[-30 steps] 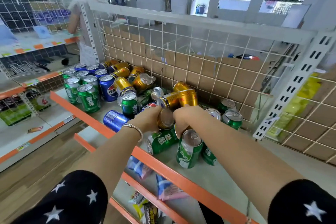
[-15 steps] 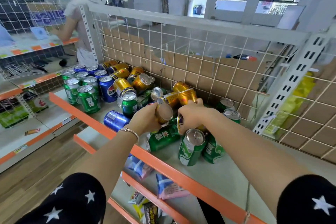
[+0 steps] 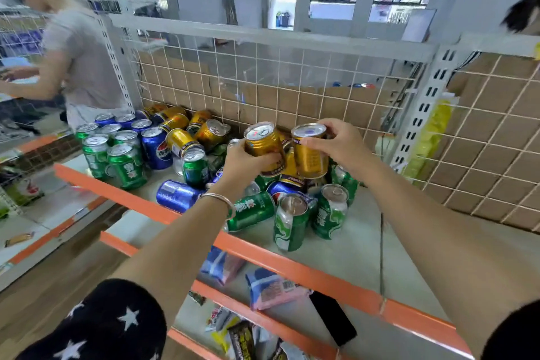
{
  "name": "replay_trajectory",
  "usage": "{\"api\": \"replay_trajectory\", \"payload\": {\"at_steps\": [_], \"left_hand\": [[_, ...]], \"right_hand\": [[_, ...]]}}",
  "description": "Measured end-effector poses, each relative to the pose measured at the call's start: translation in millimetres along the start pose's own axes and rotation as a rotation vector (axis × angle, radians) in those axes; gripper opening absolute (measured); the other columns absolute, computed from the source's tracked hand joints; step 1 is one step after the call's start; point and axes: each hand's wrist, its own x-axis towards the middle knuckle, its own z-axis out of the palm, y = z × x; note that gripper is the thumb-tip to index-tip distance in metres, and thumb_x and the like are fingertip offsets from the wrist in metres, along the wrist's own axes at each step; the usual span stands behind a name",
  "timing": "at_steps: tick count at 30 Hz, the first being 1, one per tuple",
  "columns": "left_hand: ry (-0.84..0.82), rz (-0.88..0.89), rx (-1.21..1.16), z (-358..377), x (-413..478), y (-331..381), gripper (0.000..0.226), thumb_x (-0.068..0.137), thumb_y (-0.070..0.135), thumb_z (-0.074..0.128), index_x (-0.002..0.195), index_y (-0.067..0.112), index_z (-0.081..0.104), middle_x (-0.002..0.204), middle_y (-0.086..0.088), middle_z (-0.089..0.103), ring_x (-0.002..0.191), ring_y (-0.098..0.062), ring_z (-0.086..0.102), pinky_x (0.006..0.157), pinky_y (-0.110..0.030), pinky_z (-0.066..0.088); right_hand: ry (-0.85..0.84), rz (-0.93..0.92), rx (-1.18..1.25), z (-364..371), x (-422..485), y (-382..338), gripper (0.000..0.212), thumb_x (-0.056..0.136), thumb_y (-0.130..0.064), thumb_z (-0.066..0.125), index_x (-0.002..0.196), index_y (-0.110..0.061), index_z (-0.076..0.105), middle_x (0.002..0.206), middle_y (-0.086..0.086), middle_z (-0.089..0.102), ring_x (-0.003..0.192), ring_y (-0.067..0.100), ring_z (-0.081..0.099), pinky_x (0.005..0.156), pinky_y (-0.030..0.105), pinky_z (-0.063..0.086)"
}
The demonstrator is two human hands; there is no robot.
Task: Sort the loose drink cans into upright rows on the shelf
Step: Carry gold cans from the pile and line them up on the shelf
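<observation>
Both hands are raised over the shelf (image 3: 365,257), each clamped on one can. The left hand (image 3: 248,162) has its fingers curled round the left gold can (image 3: 263,145), and the right hand (image 3: 340,145) grips the right gold can (image 3: 309,153) near its rim. The two cans are upright, just beside each other and clear of the shelf. Below them, toward six o'clock, lies the loose pile (image 3: 292,219) of green, blue and gold cans, some on their sides, some tilted. A blue can (image 3: 175,195) lies on its side at eight o'clock of the hands. At nine o'clock the upright rows (image 3: 125,155) of green and blue cans stand by the orange front edge (image 3: 117,193). A wire grid (image 3: 292,82) backs the shelf at twelve o'clock. A silver bangle (image 3: 217,199) circles the left wrist.
</observation>
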Motion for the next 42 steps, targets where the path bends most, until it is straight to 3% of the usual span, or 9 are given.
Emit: {"api": "replay_trajectory", "payload": {"at_steps": [8, 15, 18, 21, 24, 29, 32, 35, 42], "left_hand": [[-0.313, 0.023, -0.103, 64, -33, 38, 0.040, 0.071, 0.014, 0.079, 0.106, 0.016, 0.062, 0.090, 0.008, 0.068, 0.076, -0.001, 0.062, 0.062, -0.008, 0.050], [-0.585, -0.126, -0.163, 148, -89, 61, 0.026, 0.074, 0.030, 0.076, 0.091, 0.018, 0.061, 0.100, -0.007, 0.069, 0.092, -0.021, 0.066, 0.083, -0.032, 0.053], [-0.714, -0.205, -0.213, 199, -129, 70, 0.041, 0.070, 0.043, 0.074, 0.100, 0.017, 0.063, 0.099, -0.007, 0.070, 0.090, -0.019, 0.067, 0.086, -0.035, 0.055], [-0.879, -0.275, -0.313, 253, -183, 82, 0.021, 0.083, 0.038, 0.063, 0.094, 0.020, 0.061, 0.083, -0.002, 0.071, 0.079, -0.016, 0.067, 0.085, -0.035, 0.053], [-0.992, -0.368, -0.379, 311, -242, 95, 0.025, 0.087, 0.036, 0.057, 0.102, 0.015, 0.059, 0.094, -0.011, 0.067, 0.090, -0.024, 0.063, 0.096, -0.043, 0.049], [-1.083, -0.562, -0.566, 396, -332, 121, 0.025, 0.087, 0.034, 0.057, 0.102, 0.015, 0.055, 0.085, -0.010, 0.063, 0.074, -0.020, 0.062, 0.070, -0.035, 0.055], [-1.076, -0.710, -0.691, 437, -369, 133, 0.027, 0.085, 0.037, 0.059, 0.096, 0.012, 0.055, 0.078, -0.009, 0.058, 0.071, -0.021, 0.057, 0.071, -0.035, 0.050], [-1.094, -0.779, -0.749, 472, -388, 139, 0.032, 0.082, 0.040, 0.059, 0.094, 0.011, 0.055, 0.075, -0.008, 0.057, 0.070, -0.020, 0.056, 0.070, -0.033, 0.050], [-1.118, -0.804, -0.631, 550, -382, 134, 0.031, 0.083, 0.037, 0.063, 0.095, 0.009, 0.056, 0.079, -0.010, 0.060, 0.074, -0.021, 0.059, 0.081, -0.036, 0.051]], "right_hand": [[0.211, 0.096, 0.195, -62, -61, 13, 0.030, 0.076, -0.026, 0.077, 0.101, -0.017, 0.063, 0.097, 0.000, 0.068, 0.087, 0.012, 0.064, 0.075, 0.027, 0.054], [0.349, 0.234, 0.260, -142, -147, 41, 0.026, 0.080, -0.028, 0.073, 0.100, -0.014, 0.065, 0.085, -0.005, 0.066, 0.073, 0.006, 0.062, 0.060, 0.019, 0.048], [0.421, 0.335, 0.295, -185, -194, 57, 0.017, 0.081, -0.031, 0.072, 0.086, -0.016, 0.067, 0.082, -0.001, 0.067, 0.075, 0.013, 0.062, 0.067, 0.025, 0.052], [0.511, 0.439, 0.357, -235, -247, 76, 0.036, 0.076, -0.037, 0.076, 0.100, -0.011, 0.069, 0.090, 0.005, 0.071, 0.086, 0.020, 0.066, 0.078, 0.035, 0.057], [0.560, 0.502, 0.376, -287, -305, 94, 0.033, 0.078, -0.037, 0.074, 0.098, -0.012, 0.067, 0.085, 0.004, 0.069, 0.081, 0.021, 0.065, 0.074, 0.036, 0.057], [0.770, 0.593, 0.587, -360, -382, 120, 0.019, 0.078, -0.034, 0.073, 0.083, -0.019, 0.063, 0.078, 0.007, 0.065, 0.062, 0.022, 0.064, 0.058, 0.037, 0.057], [0.831, 0.660, 0.860, -396, -414, 139, 0.032, 0.077, -0.042, 0.070, 0.096, -0.018, 0.059, 0.083, 0.009, 0.062, 0.064, 0.024, 0.063, 0.066, 0.041, 0.057], [0.904, 0.629, 1.087, -423, -431, 163, 0.027, 0.080, -0.043, 0.063, 0.084, -0.018, 0.055, 0.069, 0.005, 0.054, 0.053, 0.018, 0.058, 0.054, 0.033, 0.057], [0.980, 0.610, 1.207, -478, -418, 216, 0.037, 0.079, -0.039, 0.068, 0.104, -0.016, 0.054, 0.087, 0.010, 0.058, 0.073, 0.024, 0.061, 0.069, 0.038, 0.054]]}}
